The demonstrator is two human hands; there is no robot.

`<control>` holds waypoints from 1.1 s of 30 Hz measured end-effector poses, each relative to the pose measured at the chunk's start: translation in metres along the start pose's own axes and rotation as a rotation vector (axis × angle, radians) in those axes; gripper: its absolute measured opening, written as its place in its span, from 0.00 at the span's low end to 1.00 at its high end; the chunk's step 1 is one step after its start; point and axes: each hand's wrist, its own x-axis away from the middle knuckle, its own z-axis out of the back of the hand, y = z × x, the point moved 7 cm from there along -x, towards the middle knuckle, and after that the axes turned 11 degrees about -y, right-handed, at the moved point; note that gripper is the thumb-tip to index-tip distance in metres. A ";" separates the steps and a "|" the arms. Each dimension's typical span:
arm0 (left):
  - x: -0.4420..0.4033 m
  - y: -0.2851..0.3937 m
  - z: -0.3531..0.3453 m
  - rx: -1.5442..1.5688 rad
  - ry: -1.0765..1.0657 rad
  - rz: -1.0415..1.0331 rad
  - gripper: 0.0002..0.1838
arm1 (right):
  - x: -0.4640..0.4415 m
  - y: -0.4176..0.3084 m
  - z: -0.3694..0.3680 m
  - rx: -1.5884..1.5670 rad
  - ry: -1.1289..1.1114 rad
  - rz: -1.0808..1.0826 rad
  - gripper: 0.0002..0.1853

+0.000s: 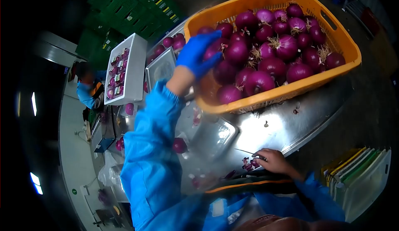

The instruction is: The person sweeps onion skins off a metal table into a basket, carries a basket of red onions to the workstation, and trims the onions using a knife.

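My left hand (197,55), in a blue glove, reaches over the near left side of an orange crate (286,90) full of red onions (286,46). Its thumb and fingers are spread apart beside an onion; a firm hold on it does not show. My bare right hand (272,161) is closed around the handle of a small knife (245,151), low over the metal table (266,127). Onion skin scraps (249,164) lie beside that hand.
A white box (135,71) of packed onions stands left of the crate, near a metal tray (161,69). A loose onion (179,145) lies on the table. Another person (87,87) is at the far left. Green crates (129,12) are stacked behind; upright panels (357,177) stand lower right.
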 end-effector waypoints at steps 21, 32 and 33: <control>-0.192 -0.111 -0.142 -0.019 -0.175 0.544 0.52 | 0.008 0.060 0.073 -0.153 0.352 -0.110 0.09; -0.136 -0.085 -0.117 1.161 -0.166 0.417 0.36 | 0.035 0.064 0.060 -0.150 0.567 -0.156 0.06; -0.120 -0.056 -0.099 1.294 -0.149 0.364 0.35 | 0.036 0.065 0.058 -0.163 0.593 -0.156 0.07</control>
